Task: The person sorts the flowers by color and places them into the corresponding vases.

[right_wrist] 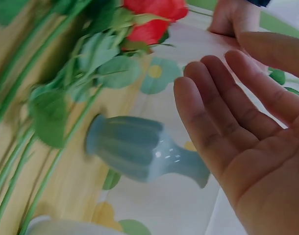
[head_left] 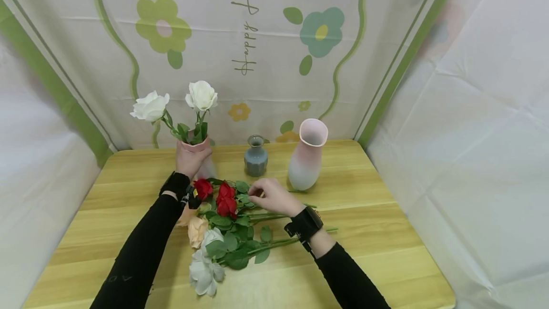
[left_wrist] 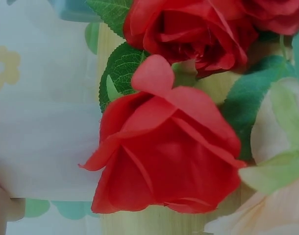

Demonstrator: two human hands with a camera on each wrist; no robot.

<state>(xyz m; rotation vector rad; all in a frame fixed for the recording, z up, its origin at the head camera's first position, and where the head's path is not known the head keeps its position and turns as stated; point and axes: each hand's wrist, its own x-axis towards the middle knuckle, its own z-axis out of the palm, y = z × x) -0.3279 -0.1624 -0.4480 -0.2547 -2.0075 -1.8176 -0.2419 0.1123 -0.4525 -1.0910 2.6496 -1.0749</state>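
At the back left, my left hand (head_left: 188, 159) grips a pink-and-white vase (head_left: 207, 168) just below its rim. Two white roses (head_left: 201, 96) stand in that vase with leafy stems. My right hand (head_left: 274, 196) hovers over the pile of flowers, fingers loosely bent and nothing held, as the right wrist view also shows its bare palm (right_wrist: 257, 161). Below it lie red roses (head_left: 226, 199), peach roses (head_left: 197, 231) and white roses (head_left: 205, 271), stems pointing right. A red rose (left_wrist: 164, 147) fills much of the left wrist view, beside the gripped vase.
A small blue-grey vase (head_left: 256, 156) stands at the table's back middle. To its right is a taller pink-and-white vase (head_left: 305, 161). The wooden table (head_left: 364, 261) meets a flower-printed cloth (head_left: 266, 51) behind and white cloth at both sides.
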